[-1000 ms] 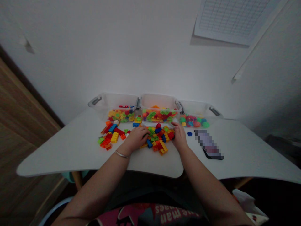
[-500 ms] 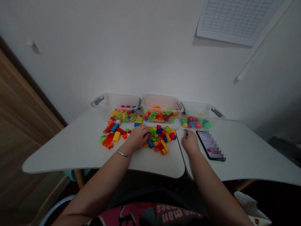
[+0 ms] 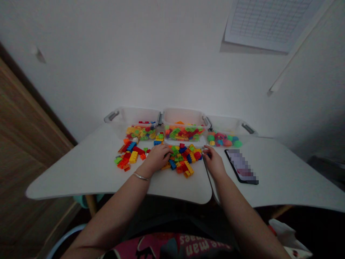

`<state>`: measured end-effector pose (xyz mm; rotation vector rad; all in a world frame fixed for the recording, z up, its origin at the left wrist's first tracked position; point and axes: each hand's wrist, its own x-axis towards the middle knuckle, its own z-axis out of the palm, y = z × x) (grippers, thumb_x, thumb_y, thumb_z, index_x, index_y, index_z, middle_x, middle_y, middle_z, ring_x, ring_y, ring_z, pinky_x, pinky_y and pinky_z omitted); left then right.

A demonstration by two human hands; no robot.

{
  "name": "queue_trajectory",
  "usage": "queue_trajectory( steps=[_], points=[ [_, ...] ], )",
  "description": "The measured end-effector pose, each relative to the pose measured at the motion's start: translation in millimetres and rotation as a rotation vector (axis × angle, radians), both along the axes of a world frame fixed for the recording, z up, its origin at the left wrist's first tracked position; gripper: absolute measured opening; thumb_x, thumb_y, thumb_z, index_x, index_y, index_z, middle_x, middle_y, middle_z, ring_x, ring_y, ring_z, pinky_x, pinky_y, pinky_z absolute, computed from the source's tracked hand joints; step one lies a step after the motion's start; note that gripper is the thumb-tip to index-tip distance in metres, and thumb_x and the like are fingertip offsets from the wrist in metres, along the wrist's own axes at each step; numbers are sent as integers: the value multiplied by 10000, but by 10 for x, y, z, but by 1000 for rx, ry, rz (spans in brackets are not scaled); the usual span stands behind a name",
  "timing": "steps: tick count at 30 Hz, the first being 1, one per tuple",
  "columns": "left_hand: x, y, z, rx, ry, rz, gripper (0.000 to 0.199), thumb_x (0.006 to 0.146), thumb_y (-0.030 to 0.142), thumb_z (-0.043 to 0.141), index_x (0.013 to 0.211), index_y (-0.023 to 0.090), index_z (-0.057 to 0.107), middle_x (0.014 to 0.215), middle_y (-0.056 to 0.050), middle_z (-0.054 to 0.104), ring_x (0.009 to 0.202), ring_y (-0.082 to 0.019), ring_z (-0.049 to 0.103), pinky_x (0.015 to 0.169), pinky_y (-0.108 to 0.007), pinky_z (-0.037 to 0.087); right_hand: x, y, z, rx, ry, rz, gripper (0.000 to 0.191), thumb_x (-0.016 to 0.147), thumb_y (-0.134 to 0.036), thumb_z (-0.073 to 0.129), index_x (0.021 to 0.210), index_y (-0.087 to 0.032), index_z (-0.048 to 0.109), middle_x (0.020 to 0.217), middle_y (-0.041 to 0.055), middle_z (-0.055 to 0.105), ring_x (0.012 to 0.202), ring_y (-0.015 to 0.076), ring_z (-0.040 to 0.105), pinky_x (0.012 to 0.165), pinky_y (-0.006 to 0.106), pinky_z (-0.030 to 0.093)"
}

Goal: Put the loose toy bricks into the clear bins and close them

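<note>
- White wall (image 3: pixel 134 64) is forming the background; a gridded paper sheet (image 3: pixel 261 25) is hanging at the upper right, and a wood-grain panel (image 3: pixel 27 144) is standing at the left.
- White desk (image 3: pixel 81 172) is carrying all the bricks; a dark seam (image 3: pixel 208 176) is running toward its front edge, left of the right forearm.
- Right hand (image 3: pixel 214 158) is now resting beside the right edge of the brick pile (image 3: pixel 183 158); half a second ago it was positioned farther right, nearer the phone (image 3: pixel 241 167).
- Small blue brick, lying beside the phone one second ago, is no longer occupying that spot.
- Right thumb and index finger are drawing close together; whether they are pinching a brick cannot be told.
- Left hand (image 3: pixel 159 156) is staying at the pile's left side, its fingers curling over the bricks; its grip cannot be told.
- Second brick group (image 3: pixel 128 156) is lying unchanged, left of the left hand.
- Left bin (image 3: pixel 140 124), middle bin (image 3: pixel 184 126) and right bin (image 3: pixel 226 131) are standing in a row along the wall, all containing coloured pieces.
</note>
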<state>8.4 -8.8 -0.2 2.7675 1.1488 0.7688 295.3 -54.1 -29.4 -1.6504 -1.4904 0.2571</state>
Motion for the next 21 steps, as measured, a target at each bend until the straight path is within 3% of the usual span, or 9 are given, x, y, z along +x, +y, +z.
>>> queue_trajectory(
  steps=[4,9,12,16,21],
  points=[
    [0,-9,4,-4,-10,2,219,905,189,487,958,183,700,974,-95,682,946,-227,609,876,-398,498,2,14,-24,0,-69,1,293,798,-236,511,1035,-184,677,1027,90,711,953,228,647,890,406,503],
    [0,-33,31,-1,-8,-2,213,907,188,486,962,187,693,985,-90,679,969,-223,608,898,-383,495,28,-4,-29,-30,-360,-82,277,796,-207,555,1031,-149,690,1047,143,688,1013,271,603,958,439,437],
    [3,-33,29,-1,-12,3,202,901,185,497,953,189,692,989,-86,683,962,-225,611,893,-384,493,36,-15,-29,-75,-415,-125,225,813,-220,561,968,-146,706,1001,154,682,968,277,602,941,444,432],
    [6,-20,14,1,0,4,202,904,193,496,957,190,691,980,-84,682,942,-227,611,874,-387,493,18,-10,8,-33,-198,-82,223,809,-241,539,955,-151,681,963,125,682,901,242,617,880,404,485],
    [9,-34,37,-7,-10,5,195,897,186,504,951,198,692,972,-78,679,951,-225,610,881,-384,487,-52,72,264,277,179,-113,333,804,-354,551,1074,-166,606,1067,115,672,861,198,633,814,358,532]
  ],
)
